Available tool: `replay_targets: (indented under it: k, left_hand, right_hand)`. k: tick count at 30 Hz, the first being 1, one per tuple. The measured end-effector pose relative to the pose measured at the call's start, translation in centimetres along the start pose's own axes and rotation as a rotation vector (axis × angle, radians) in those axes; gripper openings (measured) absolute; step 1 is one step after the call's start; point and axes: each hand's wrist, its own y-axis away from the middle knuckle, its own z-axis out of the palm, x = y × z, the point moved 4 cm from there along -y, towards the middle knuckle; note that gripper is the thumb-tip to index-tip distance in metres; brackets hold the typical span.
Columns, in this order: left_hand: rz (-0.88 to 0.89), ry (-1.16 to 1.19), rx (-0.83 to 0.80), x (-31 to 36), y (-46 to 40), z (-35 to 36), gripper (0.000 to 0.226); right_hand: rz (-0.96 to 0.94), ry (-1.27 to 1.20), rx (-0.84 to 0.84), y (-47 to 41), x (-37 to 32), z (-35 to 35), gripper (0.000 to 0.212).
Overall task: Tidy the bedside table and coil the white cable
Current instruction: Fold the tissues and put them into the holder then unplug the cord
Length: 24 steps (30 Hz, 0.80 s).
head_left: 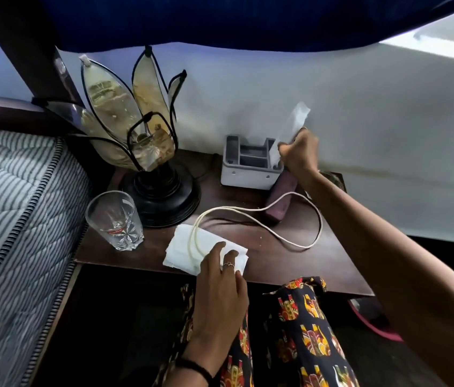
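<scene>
Tidying step: right hand fingers pinch a plastic wrapper over the organiser box, back edge. Left hand flat on tissue, front edge. White cable sprawls mid-surface, uncoiled; next, gather it.

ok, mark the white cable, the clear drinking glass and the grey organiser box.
white cable (259,223), head view, mid-run on the table.
clear drinking glass (114,219), head view, side wall.
grey organiser box (245,175), head view, front wall.
</scene>
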Motion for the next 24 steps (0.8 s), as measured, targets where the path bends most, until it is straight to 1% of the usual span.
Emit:
replay_targets:
  k: [1,4,7,10,13,15,17,21,22,24]
  left_hand:
    - [0.002,-0.004,0.000,0.1,0.0,0.0,0.033]
    - [0.003,-0.012,0.001,0.0,0.0,0.1,0.033]
    - [0.020,-0.035,-0.006,-0.2,0.0,0.2,0.034]
    - [0.015,-0.077,-0.017,-0.4,0.0,0.2,0.036]
    - [-0.019,-0.124,-0.032,-0.8,0.1,0.0,0.036]
    - [-0.036,-0.152,-0.054,-1.2,0.2,0.1,0.037]
    - [-0.072,-0.168,-0.067,-1.8,0.2,0.1,0.038]
    - [-0.176,-0.205,-0.078,-2.3,0.5,-0.1,0.045]
    - [-0.204,-0.205,-0.082,-2.2,0.5,-0.2,0.048]
    - [-0.243,-0.205,-0.099,-2.2,0.5,-0.2,0.055]
  right_hand:
    - [-0.015,0.011,-0.002,0.0,0.1,0.5,0.017]
    - [-0.036,0.033,-0.006,0.2,0.4,1.3,0.028]
    - [0.018,0.040,0.027,1.2,0.8,1.1,0.036]
    - [0.042,0.022,0.058,2.8,1.4,0.5,0.032]
    - [-0.034,0.032,0.029,5.2,2.4,0.7,0.018]
    - [-0.089,0.061,-0.043,7.4,3.1,1.2,0.010]
    - [-0.089,0.066,-0.161,10.4,3.8,2.0,0.012]
    - [-0.089,0.139,-0.511,15.5,4.5,4.6,0.009]
    - [-0.119,0.194,-0.580,16.3,4.5,5.3,0.014]
    - [-0.199,0.317,-0.645,17.2,4.5,6.6,0.024]
